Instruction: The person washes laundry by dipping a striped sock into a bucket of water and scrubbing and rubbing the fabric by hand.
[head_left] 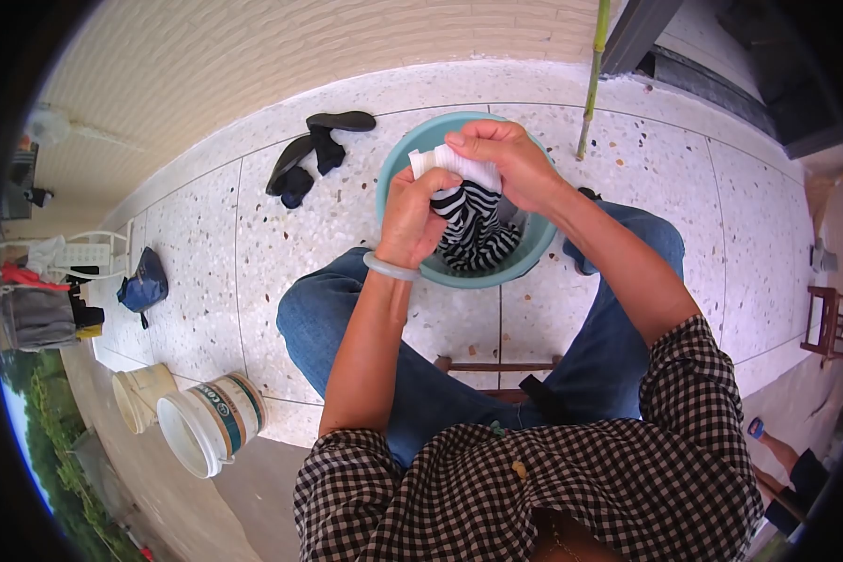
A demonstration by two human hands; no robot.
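A black-and-white striped garment [478,232] with a white ribbed band [473,169] hangs into a teal basin [391,169] between my knees. My left hand [417,211], with a pale bangle on its wrist, is closed on the near-left part of the band, thumb on top. On the right side, my right hand [510,164] pinches the same band between thumb and fingers. The band is held level with the basin's rim, and the striped part bunches up below it. Some greyish cloth shows beside the stripes; its kind is hard to make out.
Dark slippers [342,121] with black cloth bits lie beyond the basin to the left. Two buckets [211,421] stand at the lower left, near a blue bag [143,283]. A green bamboo pole [592,84] rises at the right. Another person's leg [779,451] shows far right.
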